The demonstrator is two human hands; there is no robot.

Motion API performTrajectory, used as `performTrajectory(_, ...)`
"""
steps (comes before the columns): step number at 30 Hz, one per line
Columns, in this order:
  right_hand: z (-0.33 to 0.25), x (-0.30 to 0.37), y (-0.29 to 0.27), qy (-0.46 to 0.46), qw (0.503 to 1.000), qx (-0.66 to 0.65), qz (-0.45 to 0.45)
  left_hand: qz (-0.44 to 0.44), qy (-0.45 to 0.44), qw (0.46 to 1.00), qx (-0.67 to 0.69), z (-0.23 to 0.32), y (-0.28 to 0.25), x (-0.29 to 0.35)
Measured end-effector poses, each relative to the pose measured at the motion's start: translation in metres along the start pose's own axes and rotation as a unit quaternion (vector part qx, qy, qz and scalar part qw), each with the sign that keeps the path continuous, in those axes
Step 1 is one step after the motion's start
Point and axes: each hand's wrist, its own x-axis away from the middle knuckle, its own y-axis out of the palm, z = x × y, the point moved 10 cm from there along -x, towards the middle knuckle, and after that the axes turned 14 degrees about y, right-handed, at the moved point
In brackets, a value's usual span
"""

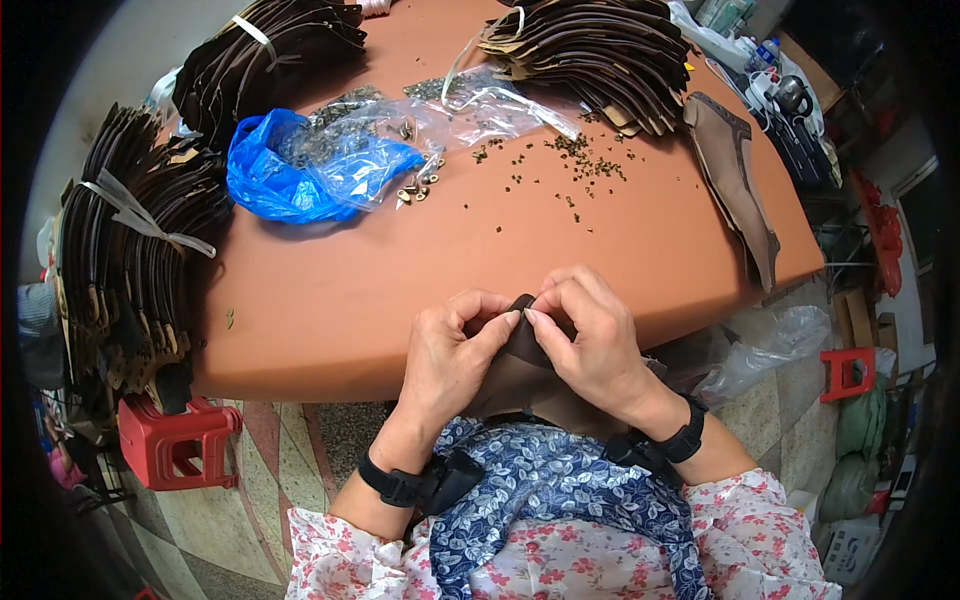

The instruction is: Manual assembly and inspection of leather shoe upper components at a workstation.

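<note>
Over my lap, at the near edge of the table, I hold a dark brown shoe-upper piece (pixel 530 385). My left hand (pixel 440 345) pinches its upper edge between thumb and forefinger. Close beside it, my right hand (pixel 592 330) pinches the same edge, thumb tips almost touching. Anything small between the fingertips is hidden. Beyond my hands lie many small, dark brass-coloured metal fittings (pixel 575 150), scattered on the table. A similar brown upper piece (pixel 725 165) rests at the table's right side.
Tied bundles of brown pieces stand at the left (pixel 120 250), back left (pixel 270 60) and back right (pixel 600 55) of the brown table (pixel 350 290). A blue plastic bag (pixel 270 180) with metal fittings lies between them. Red stools (pixel 175 440) stand on the floor.
</note>
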Motion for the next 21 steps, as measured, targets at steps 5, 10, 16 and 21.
performTrajectory(5,0.029,-0.010,0.012,0.182,0.966,-0.133,-0.128,0.004,0.065,0.997,-0.046,0.010,-0.001,0.001)
performTrajectory(10,0.050,-0.011,0.026,0.243,0.930,-0.200,-0.188,0.009,0.066,0.997,-0.049,0.008,-0.001,0.001)
performTrajectory(16,0.021,-0.002,0.008,0.113,0.980,-0.126,-0.107,0.009,0.029,0.999,-0.021,0.002,0.000,0.002)
performTrajectory(21,0.021,0.000,0.005,0.090,0.986,-0.125,-0.069,0.012,0.020,1.000,0.005,-0.001,0.000,0.002)
